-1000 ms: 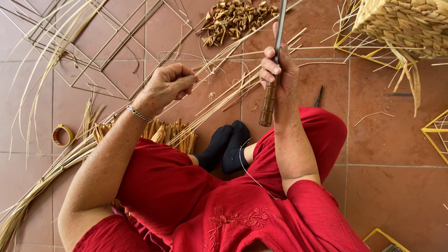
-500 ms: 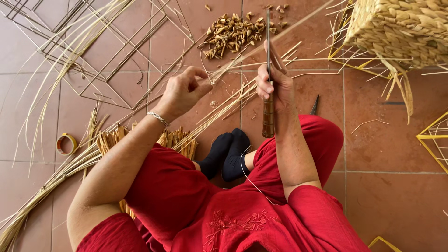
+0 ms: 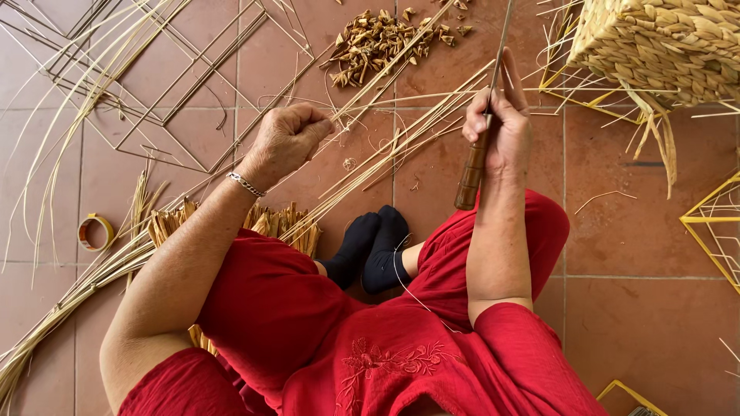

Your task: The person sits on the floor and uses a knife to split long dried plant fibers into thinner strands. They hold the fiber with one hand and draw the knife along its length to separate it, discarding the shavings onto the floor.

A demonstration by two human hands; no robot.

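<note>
**Reed stalks pinched in left fist, knife raised in right**

Left hand: fingers curled into a tight fist, pinching the upper ends of a few thin pale straw-coloured reed stalks. The stalks run from the fist down-left across the lap and up-right over the floor. A silver chain bracelet sits on that wrist.

Right hand: fingers wrapped around a long narrow knife with a turned brown wooden handle; handle end points down toward the knee, thin metal blade points up and away. Index finger lies extended along the blade.

Change over the last second: the left fist has moved up and away from the body, and the right hand has lifted slightly with the knife now more upright. Judgement: the stalks are being drawn taut against the blade for splitting or trimming.

Surroundings: pile of short brown cut reed scraps beyond the hands; woven pale seagrass basket upper right; yellow wire frame at right; roll of tan tape at left; terracotta tiled floor.
</note>
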